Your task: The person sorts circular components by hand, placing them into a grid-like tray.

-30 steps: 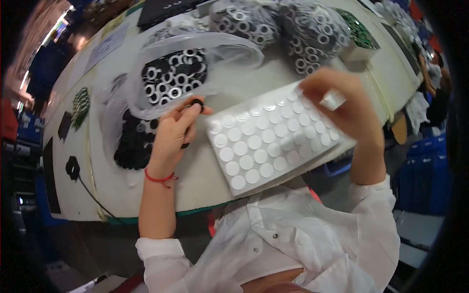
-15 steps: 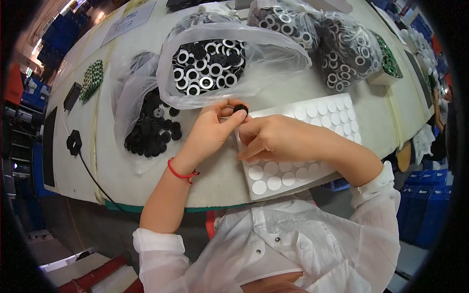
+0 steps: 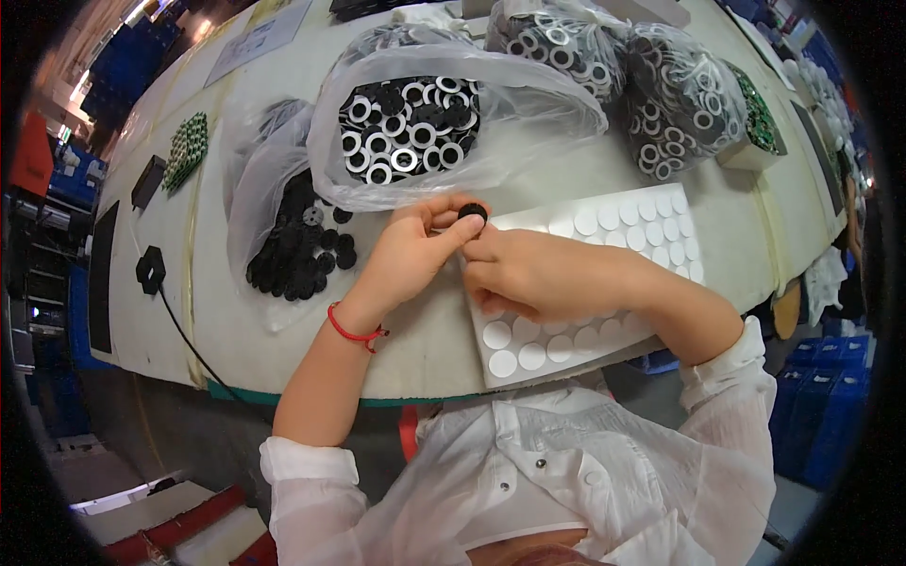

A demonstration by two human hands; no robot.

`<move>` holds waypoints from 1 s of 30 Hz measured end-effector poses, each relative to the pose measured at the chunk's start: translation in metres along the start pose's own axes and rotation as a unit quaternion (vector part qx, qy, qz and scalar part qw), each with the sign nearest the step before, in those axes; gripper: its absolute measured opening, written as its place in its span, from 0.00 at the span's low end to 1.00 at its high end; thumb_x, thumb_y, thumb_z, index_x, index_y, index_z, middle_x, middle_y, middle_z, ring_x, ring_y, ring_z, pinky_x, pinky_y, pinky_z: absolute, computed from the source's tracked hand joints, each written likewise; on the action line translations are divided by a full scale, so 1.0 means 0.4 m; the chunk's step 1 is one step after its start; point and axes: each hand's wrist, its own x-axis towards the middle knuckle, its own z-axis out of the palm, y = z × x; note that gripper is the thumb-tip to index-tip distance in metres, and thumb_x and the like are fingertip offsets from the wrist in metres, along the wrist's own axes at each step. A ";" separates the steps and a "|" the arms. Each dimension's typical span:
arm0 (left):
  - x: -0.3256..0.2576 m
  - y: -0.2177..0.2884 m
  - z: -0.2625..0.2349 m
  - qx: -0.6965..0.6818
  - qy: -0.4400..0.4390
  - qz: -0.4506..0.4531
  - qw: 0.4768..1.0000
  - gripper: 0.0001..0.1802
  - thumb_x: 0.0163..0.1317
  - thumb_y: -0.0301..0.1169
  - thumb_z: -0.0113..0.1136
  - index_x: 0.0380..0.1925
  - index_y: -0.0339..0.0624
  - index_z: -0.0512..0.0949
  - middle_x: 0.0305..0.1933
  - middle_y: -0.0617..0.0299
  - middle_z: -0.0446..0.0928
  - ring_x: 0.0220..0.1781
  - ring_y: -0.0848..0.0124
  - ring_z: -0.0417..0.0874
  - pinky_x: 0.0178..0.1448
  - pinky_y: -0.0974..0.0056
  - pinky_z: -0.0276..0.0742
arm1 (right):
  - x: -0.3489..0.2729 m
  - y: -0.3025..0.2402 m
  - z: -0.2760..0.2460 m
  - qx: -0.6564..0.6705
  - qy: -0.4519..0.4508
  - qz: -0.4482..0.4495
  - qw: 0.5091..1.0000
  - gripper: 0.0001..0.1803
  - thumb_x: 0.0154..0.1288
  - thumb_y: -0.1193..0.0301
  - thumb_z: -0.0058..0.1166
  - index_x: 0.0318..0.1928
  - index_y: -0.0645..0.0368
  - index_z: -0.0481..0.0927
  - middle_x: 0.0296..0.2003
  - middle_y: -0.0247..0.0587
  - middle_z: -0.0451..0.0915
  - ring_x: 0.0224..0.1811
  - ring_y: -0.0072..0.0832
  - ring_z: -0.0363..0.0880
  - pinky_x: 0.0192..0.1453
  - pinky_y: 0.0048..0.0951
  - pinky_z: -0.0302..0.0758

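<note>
My left hand (image 3: 422,247) pinches a small black round disc (image 3: 473,214) between thumb and fingers. Right up against it, my right hand (image 3: 517,274) has its fingers curled, the tips tucked out of sight near the disc; whatever they grip is hidden. Below the right hand lies a white sheet of round white stickers (image 3: 531,357), partly covered by my hand and forearm. Just beyond my hands stands an opened clear plastic bag (image 3: 528,94) full of black and silver rings (image 3: 404,158). Left of my left hand, loose black discs (image 3: 300,250) spill from another bag (image 3: 247,193).
Two more filled ring bags, one in the middle (image 3: 557,47) and one at right (image 3: 675,108), stand at the back. A box of green circuit boards (image 3: 755,141) is beside them. At left are a green board stack (image 3: 186,149) and a black hexagonal piece (image 3: 150,271) with a cable.
My right hand has risen slightly, its fingers curling in closer to the disc. The left hand keeps its hold on the disc. The whole view has shifted a little.
</note>
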 end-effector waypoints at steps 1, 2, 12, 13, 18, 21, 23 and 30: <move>0.001 -0.003 0.000 0.000 -0.010 0.011 1.000 0.15 0.66 0.34 0.58 0.48 0.37 0.78 0.37 0.65 0.82 0.36 0.81 0.78 0.37 0.78 0.70 | -0.006 0.000 -0.004 -0.002 0.002 0.000 1.000 0.06 0.53 0.77 0.56 0.31 0.63 0.73 0.31 0.45 0.75 0.34 0.42 0.76 0.39 0.39 0.73; 0.004 -0.008 0.002 0.002 -0.011 0.013 1.000 0.15 0.66 0.34 0.58 0.48 0.37 0.78 0.37 0.65 0.82 0.36 0.81 0.78 0.37 0.78 0.70 | -0.015 0.002 -0.009 0.014 -0.005 -0.037 0.999 0.05 0.54 0.76 0.55 0.30 0.63 0.73 0.30 0.45 0.74 0.33 0.42 0.74 0.39 0.38 0.72; -0.002 -0.015 0.006 -0.050 -0.053 -0.039 0.997 0.17 0.70 0.38 0.53 0.47 0.34 0.78 0.39 0.57 0.84 0.20 0.88 0.69 0.22 0.78 0.62 | -0.026 -0.025 -0.095 0.377 0.043 0.125 0.917 0.05 0.68 0.73 0.53 0.38 0.61 0.72 0.29 0.30 0.74 0.33 0.16 0.72 0.35 0.23 0.70; -0.005 0.004 0.015 -0.069 -0.052 -0.045 0.995 0.18 0.72 0.39 0.49 0.46 0.35 0.79 0.39 0.55 0.84 0.16 0.88 0.63 0.19 0.78 0.57 | -0.025 0.001 -0.085 0.391 0.134 0.173 0.894 0.06 0.67 0.73 0.54 0.37 0.61 0.72 0.28 0.29 0.73 0.30 0.15 0.72 0.32 0.21 0.69; -0.014 0.010 0.017 -0.126 -0.039 -0.056 0.990 0.24 0.76 0.43 0.38 0.41 0.34 0.78 0.37 0.51 0.84 0.11 0.87 0.57 0.16 0.79 0.53 | -0.006 0.046 -0.063 0.384 0.225 0.227 0.866 0.07 0.66 0.73 0.56 0.34 0.60 0.71 0.24 0.27 0.73 0.23 0.12 0.70 0.24 0.16 0.66; -0.011 0.014 0.028 -0.136 -0.030 -0.046 0.989 0.25 0.76 0.44 0.37 0.39 0.34 0.78 0.37 0.51 0.84 0.10 0.87 0.56 0.15 0.78 0.52 | -0.003 0.047 -0.044 0.351 0.237 0.204 0.882 0.09 0.64 0.74 0.56 0.32 0.61 0.69 0.24 0.28 0.73 0.23 0.13 0.70 0.24 0.19 0.67; -0.018 0.023 0.023 -0.121 -0.039 -0.043 0.991 0.24 0.76 0.42 0.38 0.41 0.33 0.78 0.38 0.52 0.84 0.13 0.88 0.60 0.17 0.79 0.55 | 0.001 0.047 -0.038 0.271 0.263 0.206 0.903 0.09 0.63 0.75 0.57 0.31 0.63 0.69 0.22 0.30 0.72 0.23 0.14 0.70 0.24 0.20 0.67; -0.022 0.046 0.029 -0.105 -0.077 -0.049 0.990 0.17 0.72 0.30 0.45 0.53 0.29 0.74 0.44 0.57 0.83 0.37 0.87 0.76 0.37 0.81 0.68 | 0.003 0.053 -0.033 0.283 0.262 0.234 0.893 0.10 0.61 0.76 0.58 0.30 0.63 0.69 0.22 0.32 0.73 0.23 0.15 0.70 0.25 0.22 0.68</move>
